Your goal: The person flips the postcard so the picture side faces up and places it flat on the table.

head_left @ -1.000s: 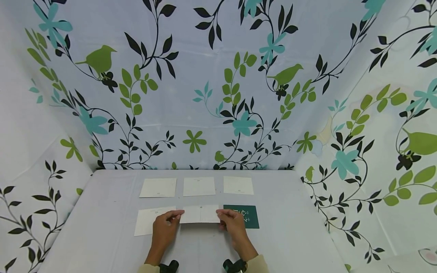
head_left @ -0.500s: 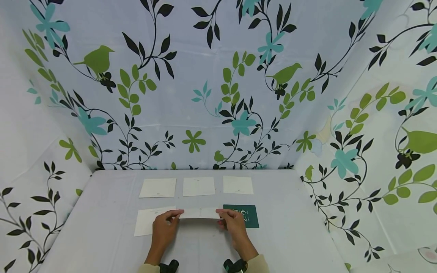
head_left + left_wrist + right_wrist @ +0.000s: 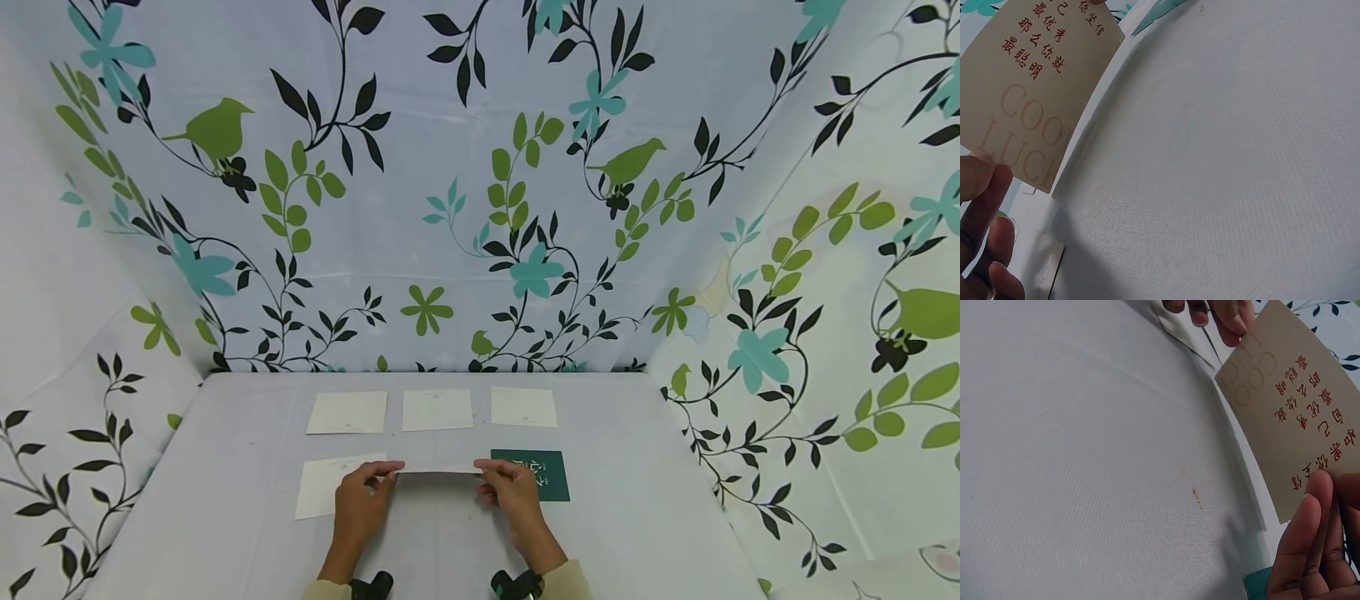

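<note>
- Cream-coloured rectangular card (image 3: 1041,94) spans the gap between two hands, raised above a white cloth-covered table (image 3: 630,467) and tilted so that it appears nearly edge-on from the head view.
- Left hand (image 3: 362,500) pinches one end of the card with thumb and finger, the other fingers curled below.
- Right hand (image 3: 513,496) pinches the opposite end, its grip equally narrow.
- Red Chinese characters cover the card's near face; large, paler lettering, with "LUCK" legible, runs toward the left hand's end, wrist views show.
- Dark green rectangular card with white markings (image 3: 551,477) lies flat just beside the right hand, which partly hides it from the head view.
- Cream rectangular card at front left (image 3: 321,483) lies partly hidden by the left hand.
- Three cream rectangular cards (image 3: 438,410) form a row beyond, set apart from one another.
- Beige sleeves (image 3: 566,581) and black wrist devices (image 3: 371,586) show at the table's near side, facing a leaf-and-bird patterned backdrop (image 3: 435,208).
</note>
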`<state>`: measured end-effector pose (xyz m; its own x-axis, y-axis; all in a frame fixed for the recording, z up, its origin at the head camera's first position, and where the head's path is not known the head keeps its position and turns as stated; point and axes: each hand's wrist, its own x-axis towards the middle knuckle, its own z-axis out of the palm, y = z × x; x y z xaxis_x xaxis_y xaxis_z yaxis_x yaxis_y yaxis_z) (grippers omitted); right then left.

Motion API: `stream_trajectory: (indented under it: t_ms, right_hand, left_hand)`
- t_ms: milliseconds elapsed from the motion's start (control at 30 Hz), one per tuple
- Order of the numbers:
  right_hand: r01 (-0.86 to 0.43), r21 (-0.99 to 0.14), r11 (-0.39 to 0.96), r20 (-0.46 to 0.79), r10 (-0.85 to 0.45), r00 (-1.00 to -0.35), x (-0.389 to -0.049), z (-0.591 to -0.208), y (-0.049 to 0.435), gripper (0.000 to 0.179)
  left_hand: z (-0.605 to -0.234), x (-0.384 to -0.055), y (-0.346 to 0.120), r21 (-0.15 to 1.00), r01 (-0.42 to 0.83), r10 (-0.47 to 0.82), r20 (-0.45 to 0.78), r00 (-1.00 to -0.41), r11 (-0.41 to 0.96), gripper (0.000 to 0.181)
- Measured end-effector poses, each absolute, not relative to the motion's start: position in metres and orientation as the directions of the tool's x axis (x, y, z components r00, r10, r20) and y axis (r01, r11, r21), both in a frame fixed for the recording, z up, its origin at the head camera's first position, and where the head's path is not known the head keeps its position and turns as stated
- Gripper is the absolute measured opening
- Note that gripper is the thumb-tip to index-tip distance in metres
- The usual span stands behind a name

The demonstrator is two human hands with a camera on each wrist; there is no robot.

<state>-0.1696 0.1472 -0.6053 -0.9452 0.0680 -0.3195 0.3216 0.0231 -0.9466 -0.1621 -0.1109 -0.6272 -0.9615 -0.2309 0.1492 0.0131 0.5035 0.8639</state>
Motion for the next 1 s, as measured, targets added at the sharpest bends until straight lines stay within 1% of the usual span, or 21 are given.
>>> stream_trajectory:
  t_ms: [333,467,700,867,1000]
  right_hand:
    - [0.323,-0.946,0.02,-0.322,0.057,-0.945,-0.1693,-0.6066,0.1469,0.022]
    - [0.317,-0.948,0.025,-0.315,0.059,-0.947,-0.1688,-0.6066,0.1461,0.025]
    - [0.328,-0.944,0.032,-0.326,0.071,-0.943,-0.1677,-0.6097,0.1449,0.026]
    - [0.33,-0.943,0.033,-0.327,0.079,-0.942,-0.1676,-0.6119,0.1433,0.025]
    - [0.336,-0.941,0.03,-0.333,0.081,-0.94,-0.1682,-0.6146,0.143,0.025]
  left_hand:
    - [-0.629,-0.1617,-0.1074,0.855,-0.015,-0.254,0.137,-0.957,0.519,0.014]
    - [-0.6285,-0.1609,-0.1074,0.854,0.0,-0.25,0.153,-0.956,0.521,0.014]
    - [-0.6281,-0.1593,-0.1079,0.854,-0.018,-0.247,0.13,-0.96,0.52,0.012]
    - [-0.6274,-0.1602,-0.1072,0.855,0.009,-0.242,0.157,-0.957,0.519,0.012]
    - [-0.6269,-0.1605,-0.1064,0.86,-0.006,-0.241,0.136,-0.961,0.511,0.01]
